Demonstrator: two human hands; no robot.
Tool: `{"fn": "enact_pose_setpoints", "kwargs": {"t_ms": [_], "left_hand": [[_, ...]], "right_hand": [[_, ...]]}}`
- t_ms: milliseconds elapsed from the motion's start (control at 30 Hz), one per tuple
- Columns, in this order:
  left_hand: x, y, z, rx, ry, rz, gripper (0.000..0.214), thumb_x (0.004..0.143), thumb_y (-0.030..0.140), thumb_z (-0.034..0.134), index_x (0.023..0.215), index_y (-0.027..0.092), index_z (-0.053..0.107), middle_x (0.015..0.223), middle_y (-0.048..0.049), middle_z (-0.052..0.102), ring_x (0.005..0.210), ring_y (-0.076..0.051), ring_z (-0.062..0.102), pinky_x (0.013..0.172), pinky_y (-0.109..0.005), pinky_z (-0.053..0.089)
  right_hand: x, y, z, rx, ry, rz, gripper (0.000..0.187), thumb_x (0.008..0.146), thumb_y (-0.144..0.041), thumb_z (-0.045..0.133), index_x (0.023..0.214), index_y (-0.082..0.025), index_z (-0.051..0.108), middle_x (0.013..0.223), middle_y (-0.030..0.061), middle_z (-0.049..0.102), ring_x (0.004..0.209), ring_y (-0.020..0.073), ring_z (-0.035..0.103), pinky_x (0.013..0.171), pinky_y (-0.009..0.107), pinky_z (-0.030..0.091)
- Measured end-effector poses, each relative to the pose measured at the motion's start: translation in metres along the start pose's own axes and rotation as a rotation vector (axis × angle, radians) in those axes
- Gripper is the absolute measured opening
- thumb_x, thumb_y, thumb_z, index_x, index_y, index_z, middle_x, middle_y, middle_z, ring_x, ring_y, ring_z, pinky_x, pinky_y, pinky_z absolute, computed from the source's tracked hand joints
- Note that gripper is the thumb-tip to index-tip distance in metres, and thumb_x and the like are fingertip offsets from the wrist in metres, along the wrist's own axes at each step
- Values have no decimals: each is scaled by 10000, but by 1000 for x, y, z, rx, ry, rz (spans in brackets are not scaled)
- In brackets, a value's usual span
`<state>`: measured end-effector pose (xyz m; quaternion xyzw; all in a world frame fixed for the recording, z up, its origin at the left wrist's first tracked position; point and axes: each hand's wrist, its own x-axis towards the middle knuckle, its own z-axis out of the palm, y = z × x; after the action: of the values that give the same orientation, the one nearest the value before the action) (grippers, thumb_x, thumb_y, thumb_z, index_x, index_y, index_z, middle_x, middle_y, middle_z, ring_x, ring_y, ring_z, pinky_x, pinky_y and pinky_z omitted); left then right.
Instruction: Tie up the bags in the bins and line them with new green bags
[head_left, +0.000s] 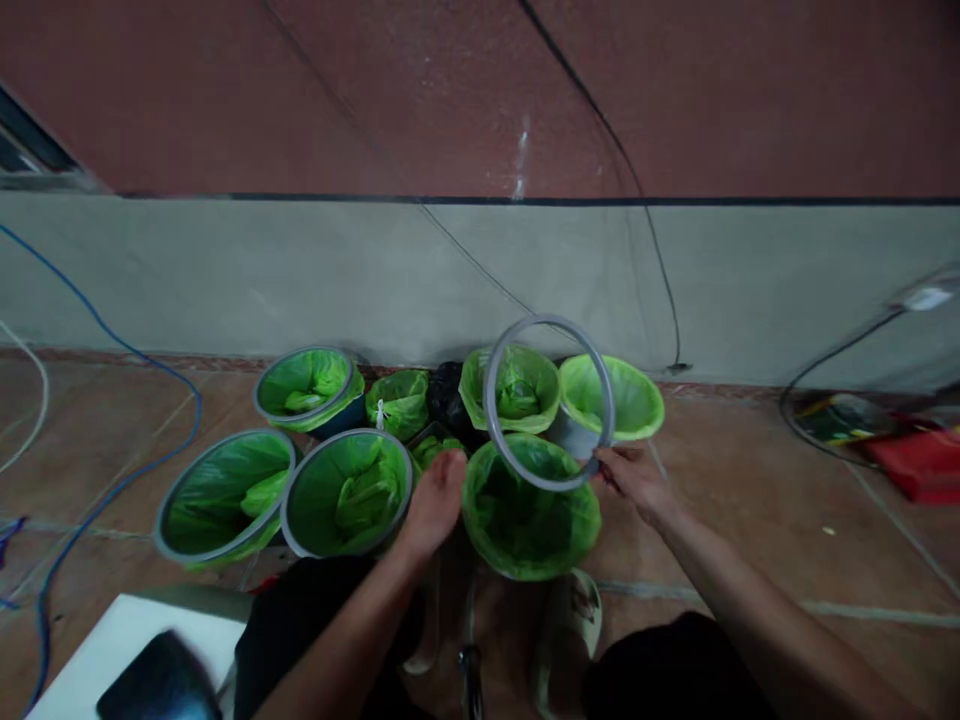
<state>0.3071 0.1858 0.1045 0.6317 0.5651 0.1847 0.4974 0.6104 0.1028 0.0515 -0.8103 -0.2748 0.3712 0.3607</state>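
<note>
My right hand point(634, 478) is closed on the lower right edge of a grey plastic ring point(491, 400), a bin rim, and holds it up at a tilt. Just below the ring stands a bin point(532, 560) with a green liner folded over its top and no rim on it. My left hand point(441, 490) is at the left of this bin, apart from the ring; its fingers are blurred and partly hidden. To its left is a lined bin point(349, 495) with a grey rim fitted over the bag.
Other green-lined bins point(225, 495) stand by the wall, with a black bag point(447, 398) between them. A blue hose point(112, 490) crosses the tiled floor at left. A white surface point(97, 650) holds a dark object point(161, 680). A red object point(919, 465) lies at right.
</note>
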Motion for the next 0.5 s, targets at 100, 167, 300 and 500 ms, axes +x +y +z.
{"fn": "enact_pose_setpoints", "kwargs": {"t_ms": [100,167,300,500], "left_hand": [[4,5,-16,-258,-92,-140,592,1018,549,227,1320,147,540,1181,-111,718,972,-196,710,825,-316,557],[4,0,-14,-307,-180,-205,603,1013,562,234,1319,144,542,1100,-106,737,904,-188,714,775,-308,557],[10,-22,8,-7,-229,-173,353,987,396,413,1095,154,647,968,-75,749,830,-180,698,723,-282,530],[31,-36,30,495,-145,-68,153,890,174,552,981,148,673,888,-67,740,883,-185,692,797,-264,496]], "right_hand": [[-39,40,-13,-190,-49,-1,346,837,-386,570,563,-185,637,524,39,647,479,139,552,477,236,373],[-54,61,-8,-339,-83,9,381,853,-334,540,501,-199,596,483,26,617,467,137,543,492,240,367],[-59,77,10,-536,-121,17,417,888,-288,507,494,-196,605,499,36,631,509,153,590,570,253,418],[-42,71,24,-837,-109,4,411,955,-334,457,756,-143,761,802,147,762,793,256,726,709,312,498]]}}
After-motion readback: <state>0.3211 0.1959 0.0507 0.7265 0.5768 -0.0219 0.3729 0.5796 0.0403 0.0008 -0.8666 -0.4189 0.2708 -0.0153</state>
